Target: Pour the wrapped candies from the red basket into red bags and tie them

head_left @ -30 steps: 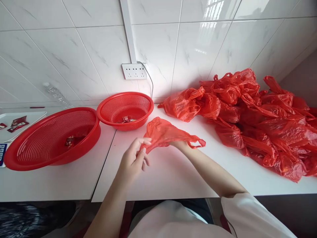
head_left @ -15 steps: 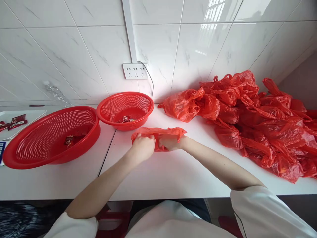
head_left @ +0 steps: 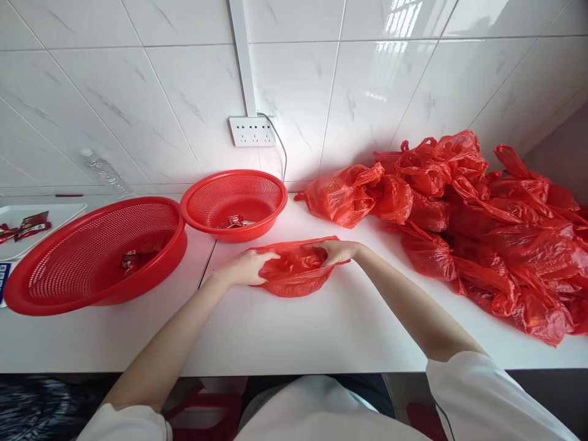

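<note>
A red plastic bag (head_left: 296, 283) lies on the white table in front of me, its mouth spread wide. At its left edge is my left hand (head_left: 248, 267), holding the rim with the thumb inside the mouth. My right hand (head_left: 339, 251) grips the right side of the rim, its fingertips partly inside. Crumpled red film shows within the bag; whether anything else lies in it I cannot tell. Just behind stands a smaller red basket (head_left: 234, 229) with a few small packets at its bottom.
On the left are a large red basket (head_left: 105, 297) with small packets, a white tray (head_left: 68, 211) and a clear bottle (head_left: 108, 173). Many filled red bags (head_left: 496, 226) are heaped at the right. A socket panel (head_left: 252, 131) is on the tiled wall.
My hands have moved apart, the left one outward to the left. The bag, earlier bunched around my hands, has been opened wide and its body now bulges toward me.
</note>
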{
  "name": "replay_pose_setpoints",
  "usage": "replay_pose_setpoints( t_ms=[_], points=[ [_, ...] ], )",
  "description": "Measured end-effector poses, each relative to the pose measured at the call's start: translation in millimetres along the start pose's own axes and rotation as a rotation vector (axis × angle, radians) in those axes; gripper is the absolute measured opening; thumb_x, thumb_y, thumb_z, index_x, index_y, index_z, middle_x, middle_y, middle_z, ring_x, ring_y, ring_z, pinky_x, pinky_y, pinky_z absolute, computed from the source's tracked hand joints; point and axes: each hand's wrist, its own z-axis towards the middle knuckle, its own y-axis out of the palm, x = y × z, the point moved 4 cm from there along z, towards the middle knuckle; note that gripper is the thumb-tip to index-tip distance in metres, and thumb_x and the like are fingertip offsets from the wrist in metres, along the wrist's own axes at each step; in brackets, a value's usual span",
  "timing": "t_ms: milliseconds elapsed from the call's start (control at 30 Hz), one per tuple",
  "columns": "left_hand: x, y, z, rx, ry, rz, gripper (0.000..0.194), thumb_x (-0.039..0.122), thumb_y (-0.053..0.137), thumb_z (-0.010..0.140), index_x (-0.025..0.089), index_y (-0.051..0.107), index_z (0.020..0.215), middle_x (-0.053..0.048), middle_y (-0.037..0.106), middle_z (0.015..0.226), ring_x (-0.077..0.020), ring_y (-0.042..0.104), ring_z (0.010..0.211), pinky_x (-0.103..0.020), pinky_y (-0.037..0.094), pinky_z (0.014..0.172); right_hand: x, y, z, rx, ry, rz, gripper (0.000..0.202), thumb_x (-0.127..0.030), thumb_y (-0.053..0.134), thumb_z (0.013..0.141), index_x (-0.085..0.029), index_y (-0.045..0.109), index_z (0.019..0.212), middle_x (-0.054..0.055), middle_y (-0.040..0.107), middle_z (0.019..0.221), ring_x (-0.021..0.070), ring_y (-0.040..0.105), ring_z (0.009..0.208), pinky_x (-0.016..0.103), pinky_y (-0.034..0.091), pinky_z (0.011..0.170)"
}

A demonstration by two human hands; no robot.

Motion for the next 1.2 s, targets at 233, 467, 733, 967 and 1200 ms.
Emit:
replay_pose_setpoints(
  t_ms=[233, 467, 733, 967, 1200],
  points=[
    [-24, 8.2, -2, 0.376, 0.017, -0.218, 0.035, 0.036, 0.069, 0.076, 0.025, 0.071, 0.108, 0.000, 0.061, 0.072, -0.0173, 0.059, 0.076, -0.030, 0.048, 0.084, -18, -11, -6, -0.087, -0.034, 0.110, 0.052, -0.043, 0.071, 0.081, -0.030, 0.062, 0.131, 0.001, 0.050, 0.147, 0.0267, 0.043, 0.138, 0.039, 0.039, 0.113],
    [-32, -6.8, -38, 0.882, -0.478, -0.257, 0.046, 0.049, 0.069, 0.076, 0.020, 0.066, 0.111, -0.014, 0.065, 0.117, -0.0322, 0.056, 0.111, -0.041, 0.042, 0.093, -68, -11, 47, 0.331, 0.018, 0.696, 0.048, -0.055, 0.050, 0.093, -0.014, 0.056, 0.117, 0.016, 0.072, 0.098, 0.0216, 0.073, 0.078, 0.035, 0.061, 0.069],
    [-57, 30.3, -32, 0.562, -0.622, -1.102, 0.040, 0.047, 0.076, 0.065, 0.016, 0.072, 0.090, -0.010, 0.074, 0.086, -0.0260, 0.068, 0.081, -0.033, 0.051, 0.069, -72, 4, 126, 0.580, 0.091, 0.989, 0.019, -0.031, 0.063, 0.088, -0.015, 0.055, 0.093, 0.008, 0.065, 0.088, 0.0171, 0.070, 0.070, 0.029, 0.061, 0.059],
    [-49, 28.9, -34, 0.501, -0.554, -1.390, 0.040, 0.039, 0.078, 0.065, 0.014, 0.072, 0.096, -0.011, 0.075, 0.092, -0.0227, 0.070, 0.078, -0.028, 0.053, 0.062, -61, -5, 101, 0.734, -0.066, 0.972, 0.005, -0.017, 0.057, 0.081, -0.018, 0.056, 0.085, 0.001, 0.068, 0.081, 0.0106, 0.065, 0.063, 0.024, 0.059, 0.063],
    [-51, 30.3, -26, 0.574, -0.445, -1.452, 0.043, 0.039, 0.079, 0.066, 0.016, 0.073, 0.102, -0.009, 0.075, 0.101, -0.0237, 0.070, 0.092, -0.027, 0.053, 0.073, -26, -29, 27, 0.873, -0.228, 0.826, 0.023, -0.033, 0.069, 0.071, -0.020, 0.059, 0.089, -0.002, 0.069, 0.084, 0.0101, 0.066, 0.065, 0.022, 0.057, 0.062]
  ],
)
